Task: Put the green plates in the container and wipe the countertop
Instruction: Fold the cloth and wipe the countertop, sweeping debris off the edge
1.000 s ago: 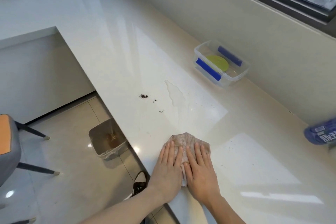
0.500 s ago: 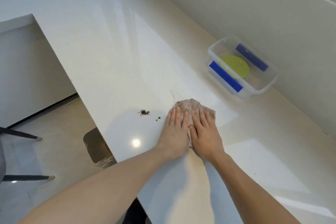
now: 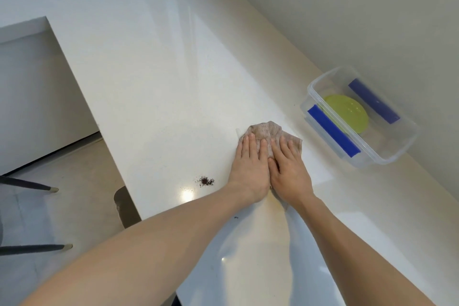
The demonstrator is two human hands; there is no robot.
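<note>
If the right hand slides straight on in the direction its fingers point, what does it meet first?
Probably nothing soon. The right hand, flat on the cloth, points up and slightly left, over bare countertop toward the wall. The container lies off to the right.

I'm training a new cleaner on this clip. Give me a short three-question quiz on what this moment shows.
1. True or false: the green plate lies inside the container.
2. What are the left hand and right hand pressing on? A) sponge B) cloth C) lid
3. On which side of the hands do the dark crumbs on the countertop lie?

Key
1. True.
2. B; both palms lie flat on it, side by side.
3. The person's left, near the counter's edge, apart from the cloth.
</note>
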